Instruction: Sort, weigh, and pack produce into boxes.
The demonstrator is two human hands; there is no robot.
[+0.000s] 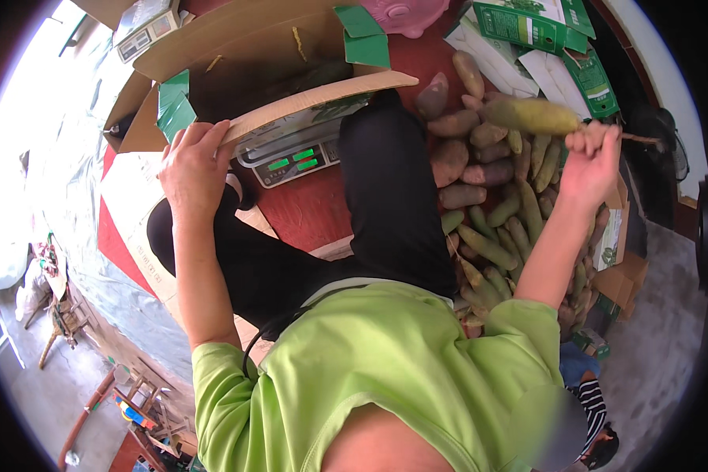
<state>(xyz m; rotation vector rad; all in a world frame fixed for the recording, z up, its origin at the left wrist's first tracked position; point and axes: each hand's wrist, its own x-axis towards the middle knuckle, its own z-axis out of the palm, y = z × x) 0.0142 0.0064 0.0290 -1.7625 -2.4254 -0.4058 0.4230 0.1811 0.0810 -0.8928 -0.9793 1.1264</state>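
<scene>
My left hand (197, 169) grips the near flap of a large open cardboard box (248, 35), thumb and fingers closed over its edge. The box rests over a digital scale (291, 167) with lit green displays. My right hand (592, 161) is raised at the right, closed around the thin end of a long yellow-green radish (531, 116). Its body points left toward the box, slightly blurred, and a thin root seems to stick out past my fist. Below it lies a pile of green radishes (488, 248) and purplish ones (450, 163). The box's inside is dark.
Green-and-white cartons (527, 27) lie behind the pile, with a pink plastic thing (405, 16) beside them. Another open carton (617, 287) stands right of the pile. A person in a striped sleeve (592, 405) is at the lower right. Red sheeting (299, 212) covers the floor.
</scene>
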